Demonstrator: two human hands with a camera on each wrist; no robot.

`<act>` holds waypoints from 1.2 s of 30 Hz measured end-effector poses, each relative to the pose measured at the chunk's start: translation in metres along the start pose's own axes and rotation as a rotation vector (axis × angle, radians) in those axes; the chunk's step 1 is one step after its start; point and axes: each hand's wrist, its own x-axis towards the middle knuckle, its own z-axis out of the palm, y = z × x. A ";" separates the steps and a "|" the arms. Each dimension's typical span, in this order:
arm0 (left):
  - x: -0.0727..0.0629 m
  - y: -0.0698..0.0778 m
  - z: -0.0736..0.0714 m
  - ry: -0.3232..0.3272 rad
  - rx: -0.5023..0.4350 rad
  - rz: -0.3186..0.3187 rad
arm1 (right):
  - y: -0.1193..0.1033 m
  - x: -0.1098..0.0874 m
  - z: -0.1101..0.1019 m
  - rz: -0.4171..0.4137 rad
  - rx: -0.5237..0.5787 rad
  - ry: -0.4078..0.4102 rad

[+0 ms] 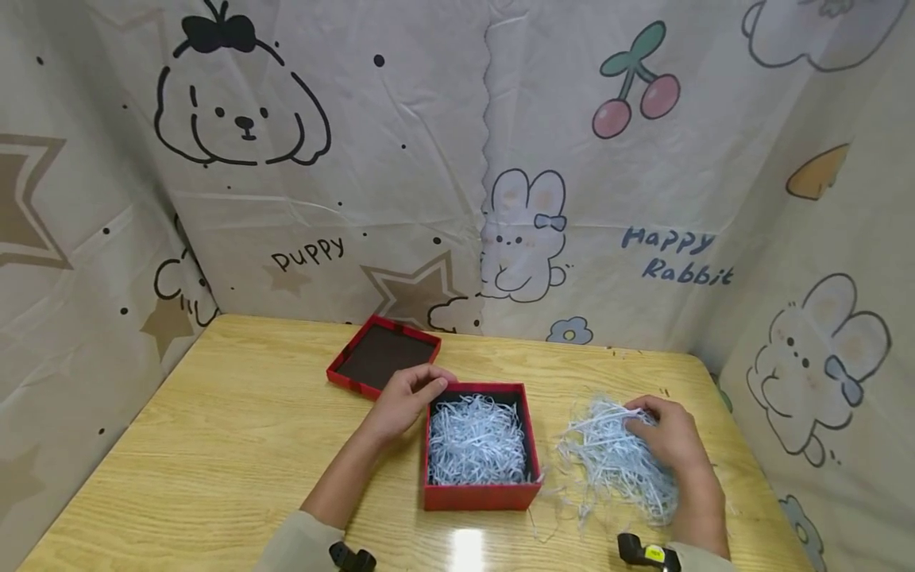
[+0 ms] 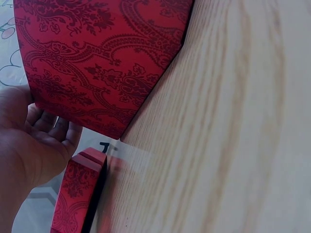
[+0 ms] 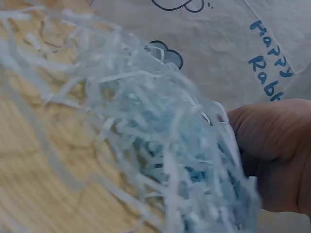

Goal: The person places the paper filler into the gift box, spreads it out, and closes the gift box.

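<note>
A red gift box (image 1: pixel 480 498) with a dark inside stands on the table, filled with pale blue-white shredded paper (image 1: pixel 475 441). My left hand (image 1: pixel 406 401) holds the box at its back left corner, thumb near the rim and fingers behind. In the left wrist view the box side (image 2: pixel 107 63) shows a dark floral pattern, and that hand (image 2: pixel 36 141) is at its corner. To the right of the box lies a loose heap of shredded paper (image 1: pixel 615 453). My right hand (image 1: pixel 668 433) grips the heap's upper right part; its fingertips are partly hidden among the strands (image 3: pixel 160 126).
Behind and left of the box lies the red lid (image 1: pixel 386 356), dark inside facing up, near the table's back edge. Stray strands (image 1: pixel 565 500) lie between box and heap. A printed cloth (image 1: pixel 429 159) hangs around the back and sides of the wooden table (image 1: pixel 236 429).
</note>
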 end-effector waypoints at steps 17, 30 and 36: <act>-0.001 0.001 -0.001 -0.004 -0.011 -0.001 | -0.058 -0.022 -0.043 -0.048 0.245 0.367; -0.001 0.001 -0.001 -0.003 -0.023 -0.014 | -0.085 -0.026 -0.042 -0.113 0.334 0.443; 0.000 0.001 -0.001 -0.002 -0.021 -0.028 | -0.092 -0.030 -0.044 -0.220 0.456 0.536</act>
